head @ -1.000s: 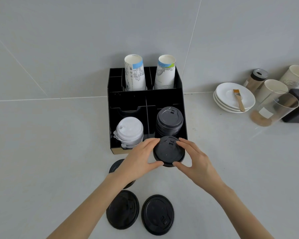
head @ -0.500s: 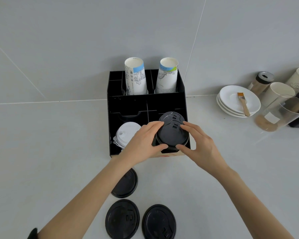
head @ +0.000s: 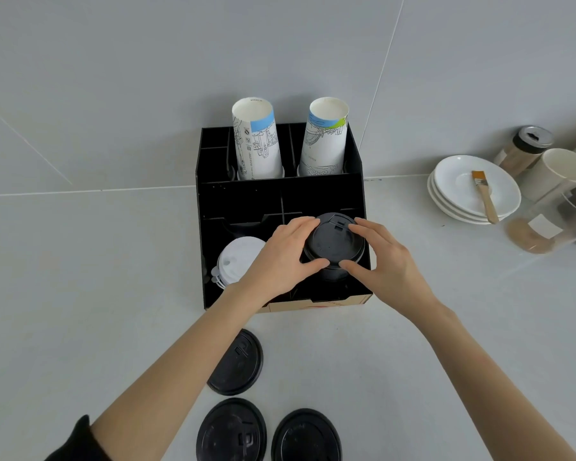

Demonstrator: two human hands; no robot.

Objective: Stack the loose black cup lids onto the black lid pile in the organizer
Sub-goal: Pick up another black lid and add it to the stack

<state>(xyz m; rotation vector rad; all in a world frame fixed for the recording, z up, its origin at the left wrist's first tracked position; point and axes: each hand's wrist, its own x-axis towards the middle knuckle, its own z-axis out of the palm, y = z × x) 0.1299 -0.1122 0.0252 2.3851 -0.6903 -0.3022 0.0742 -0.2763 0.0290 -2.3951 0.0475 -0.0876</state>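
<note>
Seating step: pressing a black lid (head: 333, 242) down onto the black lid pile (head: 330, 277) in the front right compartment of the organizer (head: 280, 194).
Change over the last second: lid carried from just in front of the organizer, above the counter, up and over to the top of the pile; now resting there, roughly level and centred.
Left hand (head: 280, 257): curled around the left rim of the lid, thumb at the near edge, fingertips at the far edge; partly open, gripping lightly.
Right hand (head: 384, 261): mirrored on the right rim, thumb near, fingers far; likewise a loose pinch on the same lid.
Meaning for the task: one loose lid judged as good as delivered; release not yet made, full nesting not confirmable from this angle.
Remaining lids: three black lids on the counter (head: 80, 294) in front of the organizer, one nearer (head: 236, 362), two closer to the camera side by side (head: 230, 430) (head: 306, 435).
Neighbouring compartment: white lid stack (head: 238, 261), just beside the left hand, untouched.
Rear compartments: two paper cup stacks (head: 255, 141) (head: 325, 139), standing upright.
Risk: skewed seating, judged likely to tilt later lids.
</note>
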